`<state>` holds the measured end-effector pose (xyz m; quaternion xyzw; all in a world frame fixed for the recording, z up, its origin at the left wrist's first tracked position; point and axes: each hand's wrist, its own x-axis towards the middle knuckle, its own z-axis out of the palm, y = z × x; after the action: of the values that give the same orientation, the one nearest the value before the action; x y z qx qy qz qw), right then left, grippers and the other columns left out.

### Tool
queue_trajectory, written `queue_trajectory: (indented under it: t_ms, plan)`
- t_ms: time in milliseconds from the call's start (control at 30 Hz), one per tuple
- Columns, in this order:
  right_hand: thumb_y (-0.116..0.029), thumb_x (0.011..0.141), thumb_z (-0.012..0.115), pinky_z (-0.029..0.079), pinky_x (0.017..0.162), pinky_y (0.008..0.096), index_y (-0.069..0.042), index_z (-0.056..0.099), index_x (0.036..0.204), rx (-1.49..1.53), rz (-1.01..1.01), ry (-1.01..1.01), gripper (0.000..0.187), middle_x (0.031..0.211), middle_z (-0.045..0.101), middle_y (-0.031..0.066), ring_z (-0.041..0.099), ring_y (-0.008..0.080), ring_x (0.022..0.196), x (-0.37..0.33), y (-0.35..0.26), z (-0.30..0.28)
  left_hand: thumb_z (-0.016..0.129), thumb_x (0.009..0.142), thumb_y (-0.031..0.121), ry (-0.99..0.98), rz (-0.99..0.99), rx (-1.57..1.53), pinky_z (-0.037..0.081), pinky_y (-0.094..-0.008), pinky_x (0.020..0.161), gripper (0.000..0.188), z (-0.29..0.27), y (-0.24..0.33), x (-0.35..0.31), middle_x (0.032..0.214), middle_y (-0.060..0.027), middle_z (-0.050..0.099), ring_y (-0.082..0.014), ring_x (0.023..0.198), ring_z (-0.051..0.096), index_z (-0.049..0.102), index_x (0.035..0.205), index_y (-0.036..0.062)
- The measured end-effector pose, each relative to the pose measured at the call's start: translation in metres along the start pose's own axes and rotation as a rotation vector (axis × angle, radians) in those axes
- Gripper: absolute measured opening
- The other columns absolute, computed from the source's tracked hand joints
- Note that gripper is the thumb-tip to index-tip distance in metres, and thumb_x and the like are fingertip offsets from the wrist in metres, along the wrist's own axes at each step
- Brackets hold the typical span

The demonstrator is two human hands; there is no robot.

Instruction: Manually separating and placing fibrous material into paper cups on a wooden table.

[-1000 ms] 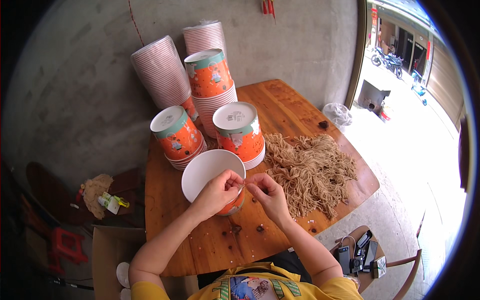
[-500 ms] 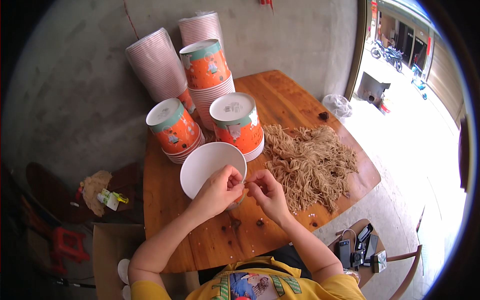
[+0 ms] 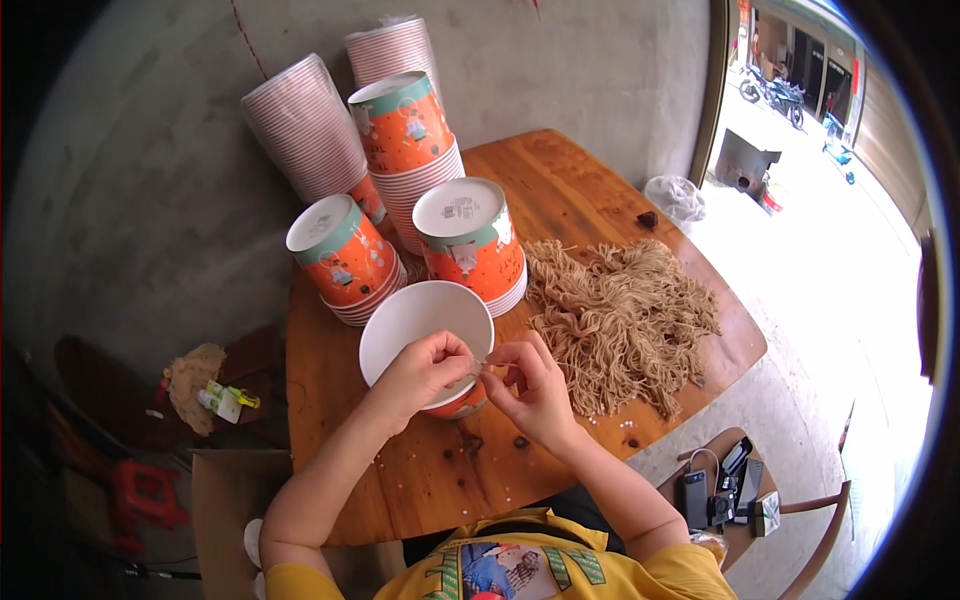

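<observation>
A white-lined paper bucket [image 3: 412,318] with an orange outside stands in front of me, its mouth tipped up toward my hands. Over its near right rim, my left hand [image 3: 428,372] pinches a thin pale strand [image 3: 479,366] that looks like twine. Just to the right, my right hand [image 3: 530,388] has thumb and forefinger closed on the same strand, fingertips almost meeting those of the left. How the strand meets the bucket rim is hidden by my fingers. A loose heap of tan twine [image 3: 625,325] lies on the table right of my right hand.
Upside-down orange and green paper buckets [image 3: 470,240] stand in stacks behind the open one, with wrapped white stacks [image 3: 305,130] near the wall. Small white bits dot the wooden table [image 3: 400,490]. A cardboard box [image 3: 235,500] sits lower left; a chair with electronic devices [image 3: 720,490] stands lower right.
My left hand has slid slightly left, from the bucket's rim to over its mouth. The right hand has come nearer, its fingers more curled. The view has shifted a little.
</observation>
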<state>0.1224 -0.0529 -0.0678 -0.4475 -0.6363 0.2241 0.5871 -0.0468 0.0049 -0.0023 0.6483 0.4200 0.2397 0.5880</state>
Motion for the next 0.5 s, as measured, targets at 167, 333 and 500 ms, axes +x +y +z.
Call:
queue_trajectory:
  t_ms: [167, 333, 500]
  plan:
    - [-0.005, 0.082, 0.070, 0.045, 0.054, 0.0247, -0.004, 0.059, 0.092, -0.132, -0.116, 0.039, 0.014, 0.089, 0.052, 0.0053, 0.052, 0.0109, 0.061, 0.0025, -0.0021, 0.0009, 0.059, 0.089, 0.013, -0.012, -0.066, -0.076, 0.044, -0.0219, 0.073, 0.008, -0.0011, 0.0038, -0.0012, 0.084, 0.0013, 0.058, -0.0069, 0.076, 0.051, 0.058, 0.090, 0.0044]
    - [-0.006, 0.086, 0.067, 0.044, 0.056, 0.0228, -0.002, 0.059, 0.092, -0.012, 0.034, 0.036, 0.010, 0.087, 0.052, 0.0040, 0.051, 0.0091, 0.065, 0.0027, -0.0005, 0.0028, 0.057, 0.090, 0.012, -0.060, -0.075, -0.079, 0.044, -0.0225, 0.075, 0.008, -0.0022, 0.0043, -0.0002, 0.086, 0.0007, 0.059, -0.0073, 0.080, 0.053, 0.058, 0.092, 0.0042]
    - [-0.007, 0.091, 0.062, 0.043, 0.064, 0.0216, -0.001, 0.058, 0.092, 0.249, 0.178, -0.003, 0.008, 0.087, 0.050, 0.0032, 0.051, 0.0085, 0.073, 0.0049, 0.0008, 0.0015, 0.058, 0.091, 0.010, 0.046, 0.186, 0.074, 0.047, -0.0255, 0.077, 0.008, 0.0030, -0.0023, -0.0003, 0.093, -0.0013, 0.059, -0.0093, 0.085, 0.055, 0.057, 0.095, 0.0029]
